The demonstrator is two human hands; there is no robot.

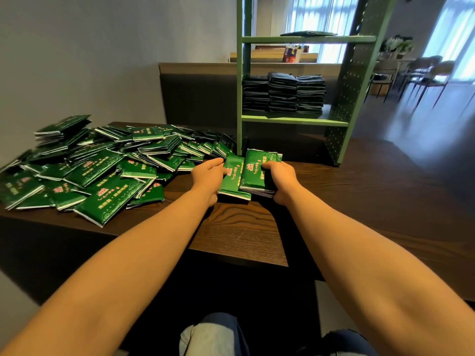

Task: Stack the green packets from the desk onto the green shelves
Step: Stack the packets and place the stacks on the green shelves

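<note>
Dark wood-grain desk (244, 227), viewed from the head camera, in a room with a grey wall and bright curtained windows beyond. Item one: loose heap of glossy green foil packets (102, 165), spread over the left part of the desk, unsorted and overlapping. Item two: small bundle of flat green packets (246, 173), resting on the desk just right of the heap, two piles partly overlapped, long axis running away from the person toward the shelving. Item three: left hand (208, 176), fingers curled over the bundle's left edge, gripping it. Item four: right hand (280, 178), fingers curled over the bundle's right edge, likewise gripping; the bundle sits squeezed between both hands. Item five: green metal shelving unit (293, 122), standing on the desk directly beyond the bundle, its near left post just behind the packets. Item six: three dark stacks of packets (282, 92) on the middle shelf, above and slightly right of the hands; few flat packets (308, 34) on the shelf above. Assessment: the coming move appears to be up, forward and a little rightward; the right hand is nearer the shelf opening.
</note>
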